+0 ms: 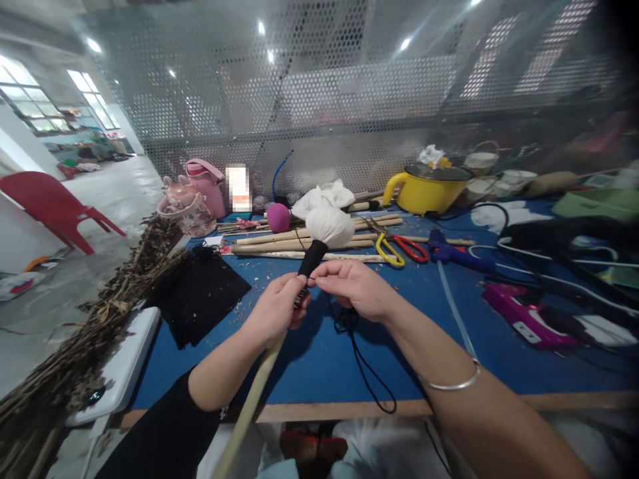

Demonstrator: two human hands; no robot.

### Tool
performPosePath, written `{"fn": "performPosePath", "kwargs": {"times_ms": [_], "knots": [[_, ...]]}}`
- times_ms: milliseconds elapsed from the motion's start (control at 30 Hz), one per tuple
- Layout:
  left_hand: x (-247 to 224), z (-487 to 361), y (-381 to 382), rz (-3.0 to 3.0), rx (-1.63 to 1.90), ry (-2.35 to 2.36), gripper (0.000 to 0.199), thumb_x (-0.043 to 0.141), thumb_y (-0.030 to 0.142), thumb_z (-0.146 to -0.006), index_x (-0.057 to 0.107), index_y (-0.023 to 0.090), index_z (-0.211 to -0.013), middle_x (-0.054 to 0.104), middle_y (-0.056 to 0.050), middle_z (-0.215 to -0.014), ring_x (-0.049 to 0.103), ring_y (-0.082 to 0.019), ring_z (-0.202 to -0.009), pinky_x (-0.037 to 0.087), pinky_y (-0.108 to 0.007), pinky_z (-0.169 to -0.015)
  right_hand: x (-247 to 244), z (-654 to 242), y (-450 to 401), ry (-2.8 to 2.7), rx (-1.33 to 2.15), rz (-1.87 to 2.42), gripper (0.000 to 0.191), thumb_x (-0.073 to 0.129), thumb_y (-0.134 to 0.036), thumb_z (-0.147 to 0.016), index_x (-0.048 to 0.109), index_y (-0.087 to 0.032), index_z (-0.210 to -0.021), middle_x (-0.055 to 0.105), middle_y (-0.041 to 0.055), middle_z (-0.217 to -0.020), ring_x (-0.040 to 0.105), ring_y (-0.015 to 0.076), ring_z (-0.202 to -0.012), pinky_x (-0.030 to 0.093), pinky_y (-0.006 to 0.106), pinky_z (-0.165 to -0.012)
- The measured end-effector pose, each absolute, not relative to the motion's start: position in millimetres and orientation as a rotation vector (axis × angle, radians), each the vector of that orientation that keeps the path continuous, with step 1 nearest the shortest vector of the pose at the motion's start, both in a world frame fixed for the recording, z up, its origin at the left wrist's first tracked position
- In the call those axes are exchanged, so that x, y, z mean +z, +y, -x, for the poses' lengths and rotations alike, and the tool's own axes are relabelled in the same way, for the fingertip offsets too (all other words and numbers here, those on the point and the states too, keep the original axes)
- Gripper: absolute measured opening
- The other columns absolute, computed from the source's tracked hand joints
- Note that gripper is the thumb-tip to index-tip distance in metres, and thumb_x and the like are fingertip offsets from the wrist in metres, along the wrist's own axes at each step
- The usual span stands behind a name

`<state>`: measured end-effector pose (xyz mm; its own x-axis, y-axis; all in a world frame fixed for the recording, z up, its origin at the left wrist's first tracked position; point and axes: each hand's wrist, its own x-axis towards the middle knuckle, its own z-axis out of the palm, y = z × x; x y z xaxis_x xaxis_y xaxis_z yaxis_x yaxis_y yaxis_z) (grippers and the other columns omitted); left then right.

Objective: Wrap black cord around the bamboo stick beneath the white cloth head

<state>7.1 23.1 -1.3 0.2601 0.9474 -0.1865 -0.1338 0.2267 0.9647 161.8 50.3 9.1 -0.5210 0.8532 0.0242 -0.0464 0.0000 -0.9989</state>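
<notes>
Left of and nearer than the yellow round pot with a dark lid (432, 189), a pale wooden stick (255, 396) slants upward, bearing a rounded white gathered-cloth head (329, 226) above a black wrapped neck (313, 258). The left hand (277, 309) has its fingers closed round the stick at the neck's lower end; the right hand (357, 286) pinches a thin black strand (312, 278) between thumb and forefinger. If the right pinch slackens, the strand could probably spring loose and the winding unravel; if the left grip rolls, the turns may cross or bunch. The looped black cord (346, 320), nearer than the pot and to its left, could snarl or catch on the table's edge, though whether it joins the strand I cannot tell. No brand shows legibly on the pot; the magenta plastic box (529, 316), nearer than the pot and to its right, carries a pale panel whose marks are too small to read.
</notes>
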Motion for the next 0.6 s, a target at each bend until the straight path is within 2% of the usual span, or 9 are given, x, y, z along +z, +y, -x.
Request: {"fn": "performPosePath", "kwargs": {"times_ms": [133,333,600], "knots": [[-2.5,-5.4,23.2,-0.917,0.906,0.874,0.015,0.043,0.033,-0.078,0.048,0.019,-0.083,0.04,0.005,-0.055,0.03,-0.004,-0.037,0.021,-0.014,-0.033,8.1,-163.5,51.8,-1.534,1.631,0.849,0.022,0.063,-0.033,-0.069,0.061,-0.013,-0.077,0.043,-0.0077,-0.043,0.021,0.0029,-0.033,0.01,0.021,-0.034],[-2.9,-3.9,23.5,-0.881,0.88,0.827,0.014,0.04,0.03,-0.078,0.047,0.019,-0.083,0.038,0.005,-0.055,0.029,-0.004,-0.037,0.02,-0.013,-0.033,8.2,-164.8,52.4,-1.597,1.579,0.851,0.018,0.063,-0.03,-0.069,0.061,-0.012,-0.072,0.042,-0.0077,-0.043,0.023,0.0027,-0.036,0.012,0.021,-0.037],[-3.4,-4.9,22.7,-0.912,0.891,0.883,0.019,0.042,0.037,-0.081,0.046,0.018,-0.08,0.038,0.006,-0.055,0.028,-0.003,-0.037,0.02,-0.014,-0.033,9.7,-165.6,53.3,-1.672,1.545,0.912,0.02,0.063,-0.031,-0.07,0.059,-0.011,-0.072,0.039,-0.0093,-0.042,0.024,0.0025,-0.036,0.013,0.021,-0.038]]}}
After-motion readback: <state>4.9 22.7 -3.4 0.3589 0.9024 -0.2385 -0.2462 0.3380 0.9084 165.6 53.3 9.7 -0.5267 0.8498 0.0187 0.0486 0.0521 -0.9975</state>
